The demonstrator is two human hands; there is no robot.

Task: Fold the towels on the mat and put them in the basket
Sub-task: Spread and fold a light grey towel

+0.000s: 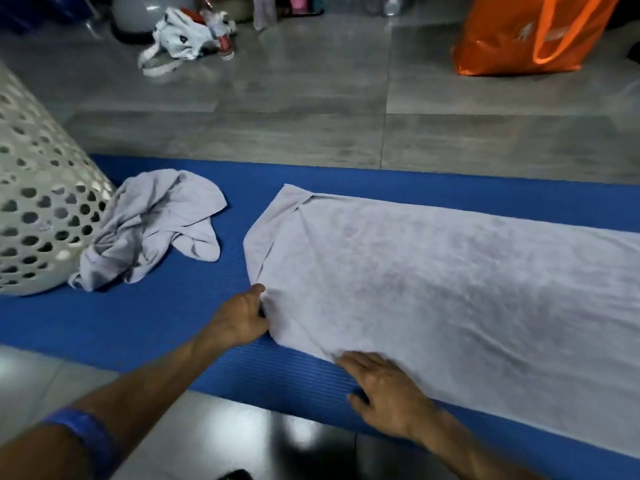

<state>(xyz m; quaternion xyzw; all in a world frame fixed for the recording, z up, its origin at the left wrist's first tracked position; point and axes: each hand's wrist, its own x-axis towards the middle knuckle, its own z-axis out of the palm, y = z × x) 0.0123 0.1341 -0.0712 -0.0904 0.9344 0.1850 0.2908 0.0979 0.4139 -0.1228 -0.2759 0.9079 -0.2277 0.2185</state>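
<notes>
A pale lilac towel [433,278] lies spread along the blue mat [156,320], running off the right edge, with its far left corner turned over. My left hand [242,317] pinches the towel's near left corner. On the near edge of the towel, my right hand [384,389] rests flat with its fingers spread. A second lilac towel [152,223] lies crumpled on the mat to the left, touching the white perforated basket [38,209], which leans at the left edge.
Grey floor tiles lie beyond the mat. An orange bag [526,36] stands at the back right. A white printed bag [180,39] and a bottle [225,41] lie at the back left, next to a grey ball [145,12].
</notes>
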